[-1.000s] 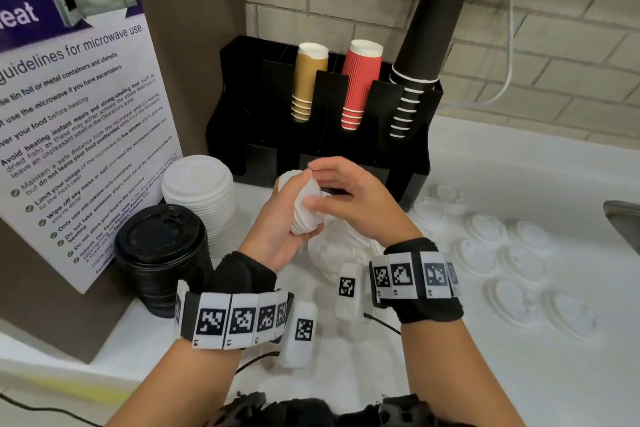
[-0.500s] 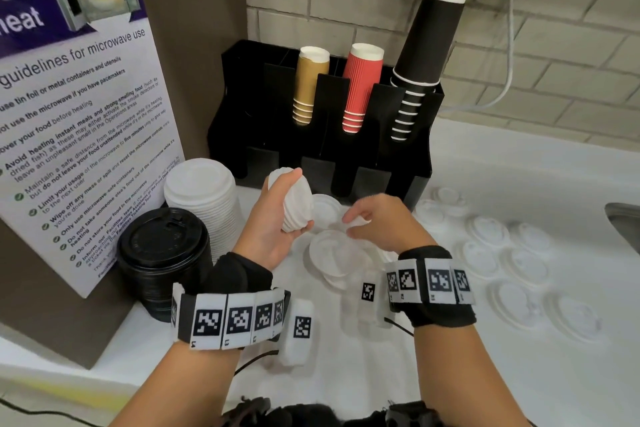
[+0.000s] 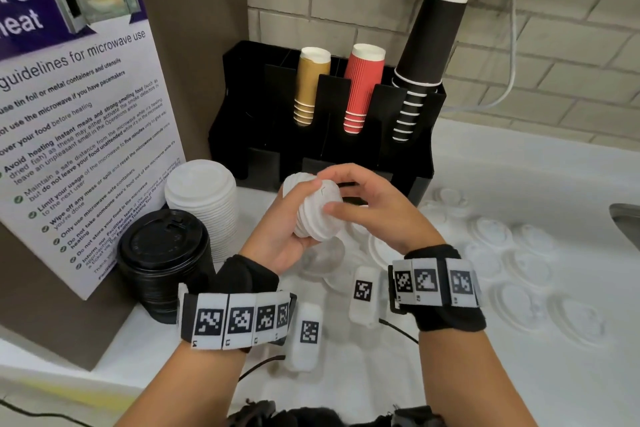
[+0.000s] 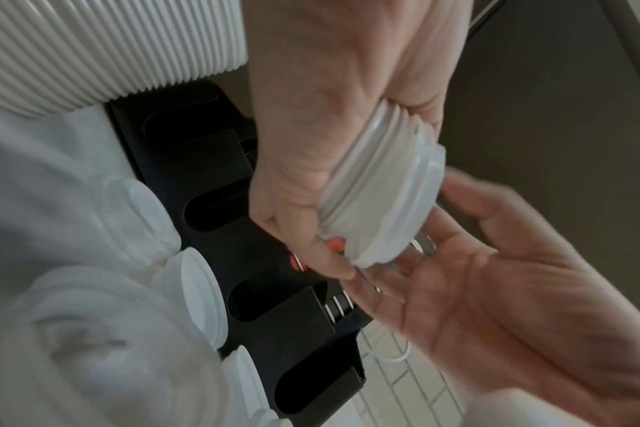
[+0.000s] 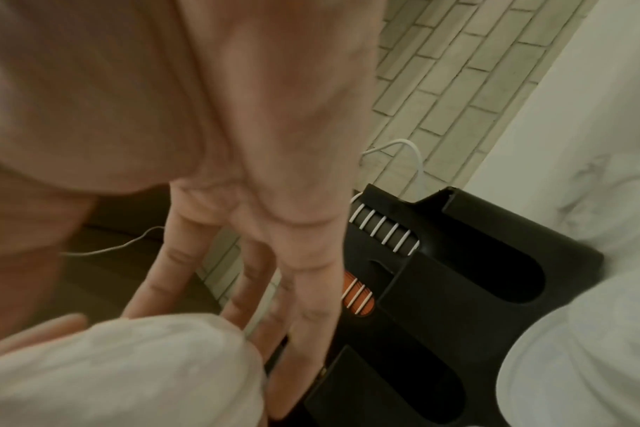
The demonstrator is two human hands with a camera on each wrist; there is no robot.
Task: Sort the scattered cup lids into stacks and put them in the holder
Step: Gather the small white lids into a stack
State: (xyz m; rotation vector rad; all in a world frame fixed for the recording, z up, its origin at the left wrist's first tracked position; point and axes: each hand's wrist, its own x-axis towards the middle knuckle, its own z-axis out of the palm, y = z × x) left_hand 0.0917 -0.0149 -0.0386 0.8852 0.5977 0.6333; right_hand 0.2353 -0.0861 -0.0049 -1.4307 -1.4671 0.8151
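The left hand curls round a short stack of white lids, held above the desk. The right hand, fingers loosely extended, touches the stack's end. Loose lids lie right of the hands; beyond them stands the black holder.

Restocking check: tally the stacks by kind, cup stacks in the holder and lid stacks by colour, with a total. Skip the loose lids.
Cup stacks in the holder: 3 (tan, red, black)
White lid stacks: 2 (one beside the holder, one held by the left hand)
Black lid stacks: 1
Total: 6 stacks
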